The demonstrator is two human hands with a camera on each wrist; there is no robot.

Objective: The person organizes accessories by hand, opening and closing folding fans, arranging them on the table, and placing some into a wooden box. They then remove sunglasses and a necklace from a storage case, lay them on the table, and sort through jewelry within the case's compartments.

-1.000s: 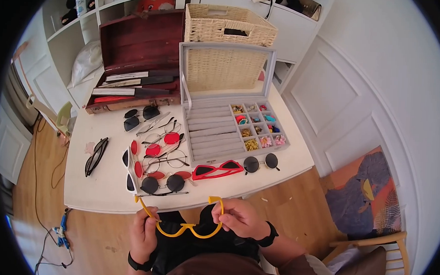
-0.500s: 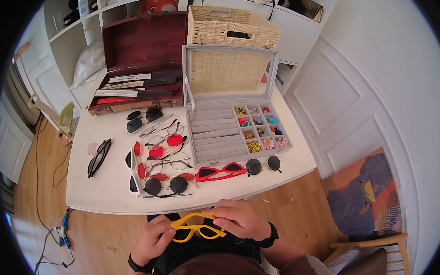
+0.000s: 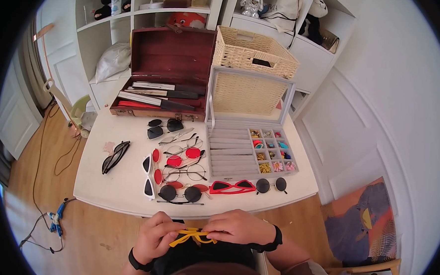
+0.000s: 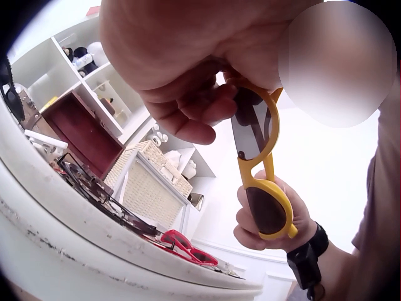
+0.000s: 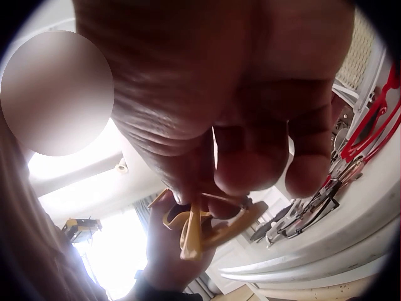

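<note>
Yellow-framed sunglasses [image 3: 193, 234] are held between both hands, in front of the table's near edge, with their arms folded across the frame. My left hand [image 3: 157, 237] pinches one end and my right hand [image 3: 240, 229] pinches the other. The left wrist view shows the yellow sunglasses [image 4: 270, 207] with dark lenses, the left hand [image 4: 194, 69] at the upper end and the right hand [image 4: 282, 213] round the lower end. In the right wrist view the yellow frame [image 5: 193, 232] lies just below the right fingers.
On the white table [image 3: 112, 191] lie red cat-eye glasses [image 3: 232, 186], white-framed glasses [image 3: 148, 177], black glasses [image 3: 116, 157] and several round pairs. Behind them stand an open red case [image 3: 172, 53], a grey jewellery box [image 3: 231, 160] and a woven basket [image 3: 254, 49].
The yellow sunglasses' arms have folded in from spread, and the hands have come closer together. The head view has tilted up, showing more of the shelves.
</note>
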